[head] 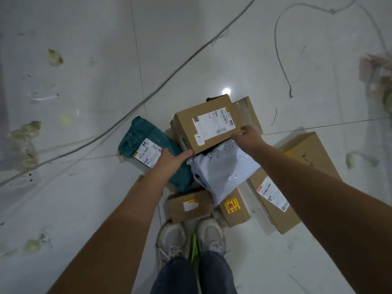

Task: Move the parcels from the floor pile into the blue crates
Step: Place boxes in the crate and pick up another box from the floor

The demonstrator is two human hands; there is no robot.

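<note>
Nearest the camera, two grey shoes (191, 236) stand on the tiled floor (84, 92), toes touching the near edge of the parcel pile. No blue crate is in view.

Left to right, the pile reads as follows. First, a teal poly mailer (148, 143) lies flat on the floor at the left edge. It is soft and probably light; its film surface looks slippery, so it is best gathered in a full-hand hold rather than pinched at a corner.

The left hand (169, 162) rests over the mailer's right portion. Its thumb reaches right and touches the near-left corner of the top cardboard box (203, 124). The left grip is spread, fingers fairly straight; it presses against the box corner and encloses nothing.

This box sits highest on the pile, tilted, label up. It is stiff, with firm edges, and probably moderate in weight. Recommended hold: opposite sides, one hand each, low on the edges.

Below it lies a grey-white poly bag (222, 170), soft and crumpled, likely to slide when the box lifts.

The right hand (248, 136) grips the box's near-right edge, fingers curled under it, thumb on top.

Smaller cartons (191, 205) sit just ahead of the shoes. One large flat carton (297, 179) lies at the right edge, stiff and bulky; it likely needs both hands.
</note>
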